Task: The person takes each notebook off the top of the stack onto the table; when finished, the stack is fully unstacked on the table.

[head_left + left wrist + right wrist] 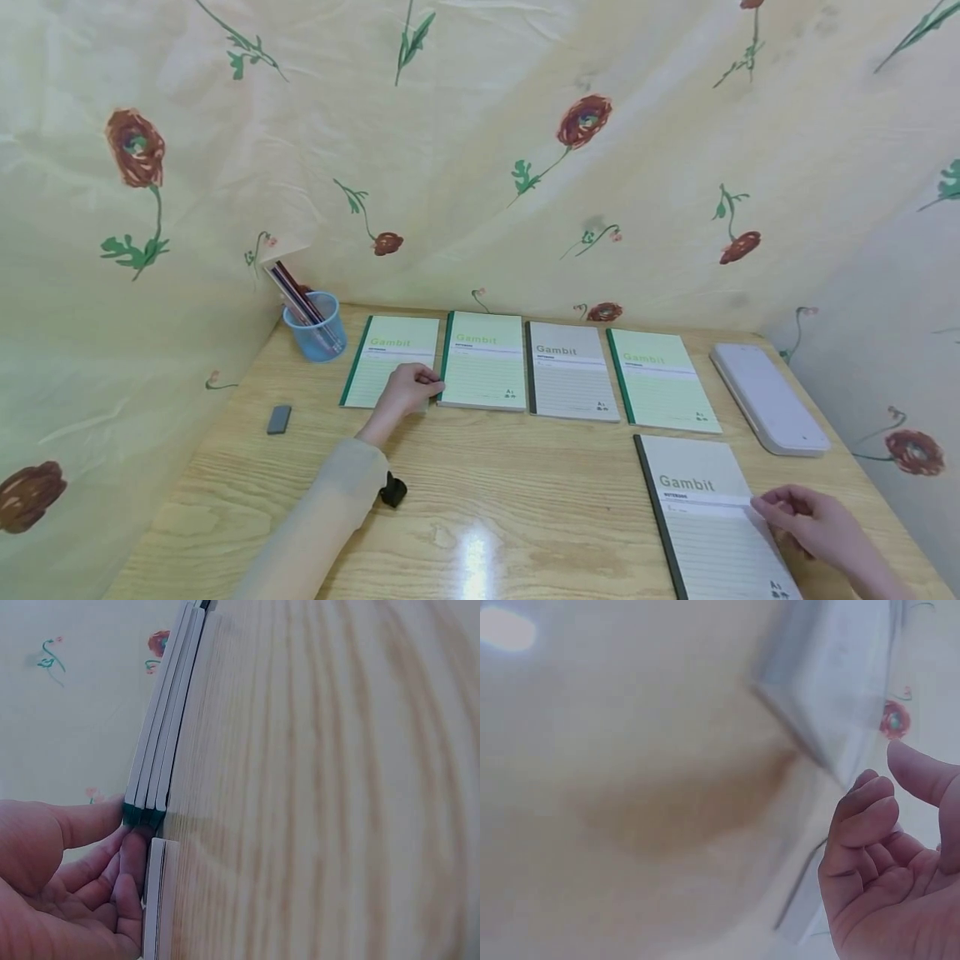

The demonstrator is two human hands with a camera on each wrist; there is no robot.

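Four Gambit notebooks lie in a row at the back of the wooden table point(525, 500). My left hand point(414, 390) rests at the lower right corner of the leftmost green notebook point(386, 358), its fingers curled at that edge. In the left wrist view my left hand point(124, 832) has its thumb against the green spine corner of the second green notebook point(146, 814), and its fingertips lie on the leftmost notebook's edge point(154, 900). A fifth, grey notebook point(705, 517) lies at the front right. My right hand point(780, 504) touches its right edge with loosely bent fingers; my right hand point(892, 795) holds nothing.
A blue cup of pencils point(315, 329) stands at the back left corner. A grey eraser point(278, 419) and a small black clip point(392, 490) lie near my left forearm. A white flat case point(768, 398) lies at the right. Flowered cloth point(480, 167) walls the table in.
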